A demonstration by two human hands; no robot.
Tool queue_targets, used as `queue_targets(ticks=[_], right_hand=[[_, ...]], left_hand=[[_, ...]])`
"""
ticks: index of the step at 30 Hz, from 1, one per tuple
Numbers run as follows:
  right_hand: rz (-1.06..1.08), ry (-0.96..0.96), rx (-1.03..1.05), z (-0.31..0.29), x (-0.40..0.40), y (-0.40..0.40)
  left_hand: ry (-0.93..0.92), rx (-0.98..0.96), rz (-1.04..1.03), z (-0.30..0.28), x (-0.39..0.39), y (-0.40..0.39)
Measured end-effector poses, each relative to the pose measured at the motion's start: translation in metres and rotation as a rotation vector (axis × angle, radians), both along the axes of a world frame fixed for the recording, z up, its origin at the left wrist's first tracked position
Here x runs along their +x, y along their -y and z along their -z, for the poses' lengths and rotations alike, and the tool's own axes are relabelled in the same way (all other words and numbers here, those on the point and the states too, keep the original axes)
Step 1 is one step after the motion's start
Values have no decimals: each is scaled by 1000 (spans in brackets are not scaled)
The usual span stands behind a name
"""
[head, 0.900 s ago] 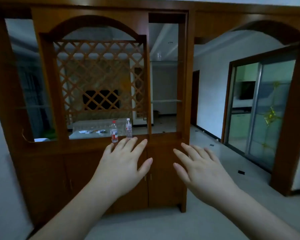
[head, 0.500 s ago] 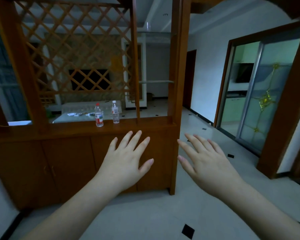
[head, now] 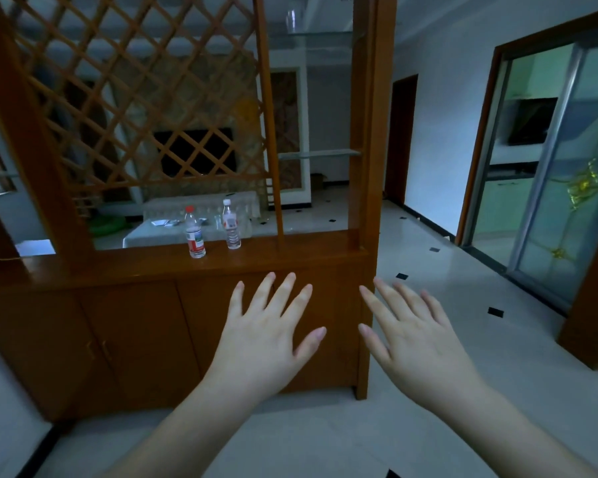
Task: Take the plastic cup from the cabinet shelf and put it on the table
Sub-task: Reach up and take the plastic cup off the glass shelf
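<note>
A clear plastic cup (head: 291,20) stands on the upper glass shelf (head: 320,32) in the open right section of the wooden cabinet (head: 145,332), near the top of the view. My left hand (head: 266,334) is held out flat, fingers spread, in front of the cabinet's lower doors. My right hand (head: 418,343) is beside it, also flat and spread, level with the cabinet's right post. Both hands hold nothing and are far below the cup. A table (head: 152,234) with a white cloth shows behind the lattice.
Two water bottles (head: 195,232) (head: 232,225) stand on the cabinet ledge. A lower glass shelf (head: 320,154) spans the open section. A diamond lattice (head: 135,98) fills the middle. Tiled floor opens to the right, toward glass sliding doors (head: 563,174).
The view has come closer to the cabinet and shifted right; the cup and bottles look larger. Both hands stay open and spread, now lower against the cabinet doors.
</note>
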State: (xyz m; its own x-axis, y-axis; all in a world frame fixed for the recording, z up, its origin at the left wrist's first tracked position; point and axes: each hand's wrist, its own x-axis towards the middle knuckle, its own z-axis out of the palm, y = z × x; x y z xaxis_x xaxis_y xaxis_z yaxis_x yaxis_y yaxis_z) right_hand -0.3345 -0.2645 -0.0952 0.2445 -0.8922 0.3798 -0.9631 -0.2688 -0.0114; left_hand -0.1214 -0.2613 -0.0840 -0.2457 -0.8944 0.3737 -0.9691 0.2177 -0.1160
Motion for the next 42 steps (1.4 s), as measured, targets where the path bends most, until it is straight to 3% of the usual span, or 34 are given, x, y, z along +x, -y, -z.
queue_targets(ticks=[13,19,31,42], right_hand=[[-96,-25,-37,14,127,165],[-42,-5,-65,9,165,233],[19,-2,-116,-27,133,363],[-108,-49,-315,-130,75,510]], left_hand=[[-95,9,-34,14,115,144],[-105,42,-38,11,152,215],[-87,-8,41,-20,123,365],[-87,-206,128,-142,53,504]])
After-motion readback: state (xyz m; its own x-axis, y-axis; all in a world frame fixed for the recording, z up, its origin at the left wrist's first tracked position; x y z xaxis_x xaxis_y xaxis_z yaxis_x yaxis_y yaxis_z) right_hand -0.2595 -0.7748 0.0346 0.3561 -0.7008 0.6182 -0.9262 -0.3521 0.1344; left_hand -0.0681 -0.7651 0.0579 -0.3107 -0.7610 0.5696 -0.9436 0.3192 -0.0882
